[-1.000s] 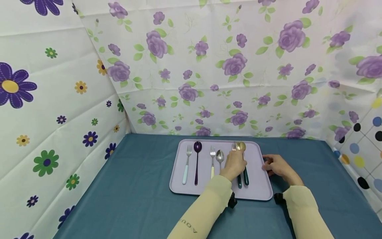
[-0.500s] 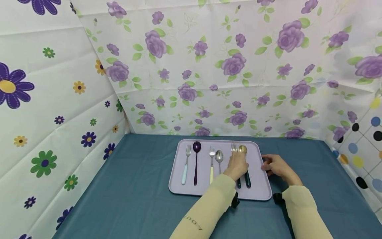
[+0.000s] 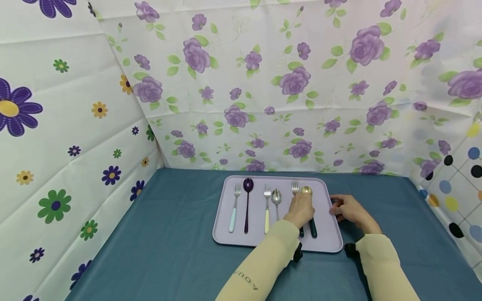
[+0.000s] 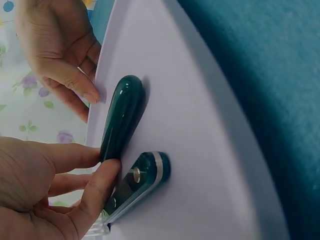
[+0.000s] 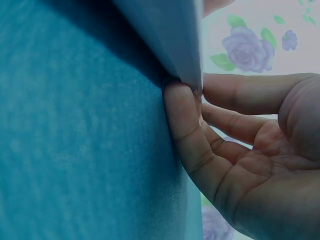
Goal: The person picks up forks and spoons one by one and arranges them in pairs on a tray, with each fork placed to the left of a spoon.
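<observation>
Inside the lilac tray (image 3: 329, 234), my left hand (image 3: 301, 209) pinches a spoon with a gold bowl (image 3: 306, 190) and a dark green handle. Thumb and finger meet on that spoon handle (image 4: 122, 112) in the left wrist view. Just left of it lies a fork (image 3: 295, 187) whose riveted green handle (image 4: 145, 172) shows under my fingers; the hand hides its middle. My right hand (image 3: 350, 207) grips the tray's right edge. In the right wrist view, a finger of the right hand (image 5: 240, 170) curls beneath the tray rim (image 5: 172, 40) and the thumb lies against its side.
Further left on the tray lie a light-blue-handled fork (image 3: 233, 217), a dark purple spoon (image 3: 247, 209), a yellow-handled fork (image 3: 267, 217) and a small silver spoon (image 3: 276, 198). A blue cloth (image 3: 162, 251) covers the table. Floral sheets (image 3: 263, 83) hang behind and at the sides.
My left hand has shifted slightly right and toward me, and the gold spoon has moved with it, away from the green-handled fork. The right hand stays at the tray's edge.
</observation>
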Demonstrator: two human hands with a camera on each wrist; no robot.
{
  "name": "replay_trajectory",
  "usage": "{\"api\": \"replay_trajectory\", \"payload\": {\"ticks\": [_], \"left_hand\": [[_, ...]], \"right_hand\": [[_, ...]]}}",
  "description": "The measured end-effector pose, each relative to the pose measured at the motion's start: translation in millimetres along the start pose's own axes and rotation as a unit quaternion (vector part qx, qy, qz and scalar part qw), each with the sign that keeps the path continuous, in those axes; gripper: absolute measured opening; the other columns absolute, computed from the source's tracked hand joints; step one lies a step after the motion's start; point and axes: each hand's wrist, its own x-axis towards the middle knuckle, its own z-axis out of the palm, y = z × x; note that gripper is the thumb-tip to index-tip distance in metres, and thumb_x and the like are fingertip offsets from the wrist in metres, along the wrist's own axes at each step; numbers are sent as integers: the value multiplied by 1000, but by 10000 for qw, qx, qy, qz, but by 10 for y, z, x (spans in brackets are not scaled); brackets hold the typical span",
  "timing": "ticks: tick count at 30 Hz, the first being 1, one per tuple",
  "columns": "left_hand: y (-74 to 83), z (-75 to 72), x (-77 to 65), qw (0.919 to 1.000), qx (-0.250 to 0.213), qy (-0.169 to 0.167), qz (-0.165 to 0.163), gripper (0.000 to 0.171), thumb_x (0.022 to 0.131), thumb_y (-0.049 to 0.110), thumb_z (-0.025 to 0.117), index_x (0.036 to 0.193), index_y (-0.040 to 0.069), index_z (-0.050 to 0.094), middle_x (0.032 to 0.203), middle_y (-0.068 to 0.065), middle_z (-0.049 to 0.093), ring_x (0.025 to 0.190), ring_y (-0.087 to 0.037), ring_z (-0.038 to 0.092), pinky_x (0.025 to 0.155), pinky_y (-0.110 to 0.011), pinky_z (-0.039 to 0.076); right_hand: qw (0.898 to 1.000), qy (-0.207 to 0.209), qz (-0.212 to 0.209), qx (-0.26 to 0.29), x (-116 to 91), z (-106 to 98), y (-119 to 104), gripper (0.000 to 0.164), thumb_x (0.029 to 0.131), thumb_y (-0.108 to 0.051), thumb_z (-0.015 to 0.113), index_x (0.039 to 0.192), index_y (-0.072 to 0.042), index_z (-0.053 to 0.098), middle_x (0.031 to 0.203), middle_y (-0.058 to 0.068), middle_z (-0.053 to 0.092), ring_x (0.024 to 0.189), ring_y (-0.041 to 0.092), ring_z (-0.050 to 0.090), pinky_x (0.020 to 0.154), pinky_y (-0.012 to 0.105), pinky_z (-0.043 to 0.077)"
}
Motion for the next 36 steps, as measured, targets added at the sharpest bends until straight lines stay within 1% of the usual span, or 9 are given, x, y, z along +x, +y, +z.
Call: {"api": "replay_trajectory", "payload": {"ticks": [7,10,15,19,23,27,31,33,36], "left_hand": [[34,-10,-14,9985,509,106,175,6,81,11,75,85,9,70,88,-9,69,74,-17,67,61,-27,54],[41,-29,-24,9985,510,93,168,5,82,11,73,85,8,70,86,-9,69,72,-16,67,60,-26,53],[43,-77,-54,9984,454,200,253,12,82,11,73,91,7,66,86,-8,66,69,-16,65,58,-26,52],[23,-86,-47,9988,456,103,175,16,85,13,72,98,8,66,90,-6,65,71,-16,65,60,-25,52],[-11,-100,-14,9989,448,29,157,15,85,15,72,98,10,65,91,-5,65,72,-15,64,60,-25,52],[-62,-211,-23,9988,335,-54,344,12,86,17,72,92,13,62,91,-2,64,73,-16,62,60,-26,50],[-133,-347,-21,9991,125,-241,333,10,88,21,72,83,15,66,84,0,65,65,-14,56,57,-26,46],[-182,-421,-20,9988,2,-354,333,7,90,22,70,90,15,73,88,0,69,66,-11,56,58,-25,46],[-290,-539,-27,9983,-180,-451,331,19,94,24,66,110,16,74,104,1,71,70,-8,58,59,-23,48]], "right_hand": [[10000,-19,23,-6,-4,-3,-6,64,89,3,64,143,17,32,87,13,55,73,21,60,64,39,58],[10000,-22,76,-29,2,-1,-12,65,90,2,63,144,16,31,88,14,55,74,22,60,64,39,58],[9999,-27,97,-93,12,8,-11,66,90,1,64,145,15,30,90,15,56,75,23,61,65,40,58],[9999,-33,58,-149,32,20,-14,65,90,0,63,145,14,31,90,16,57,75,24,62,66,39,58],[9998,-25,57,-193,44,21,-18,66,90,-1,63,145,14,31,89,15,57,75,24,61,66,39,58],[9998,-38,34,-173,40,3,-26,66,90,-3,65,145,15,32,91,16,57,76,24,62,66,39,58],[9998,-1,-36,-193,-2,-50,-61,61,93,-4,63,144,14,35,94,18,59,75,24,64,65,39,59],[9990,79,-193,-399,-41,-86,-112,56,94,-4,60,142,15,37,92,19,60,71,24,64,62,40,58],[9954,266,-471,-790,-103,-135,-243,50,96,-4,55,141,12,41,87,20,59,63,26,63,58,41,57]]}}
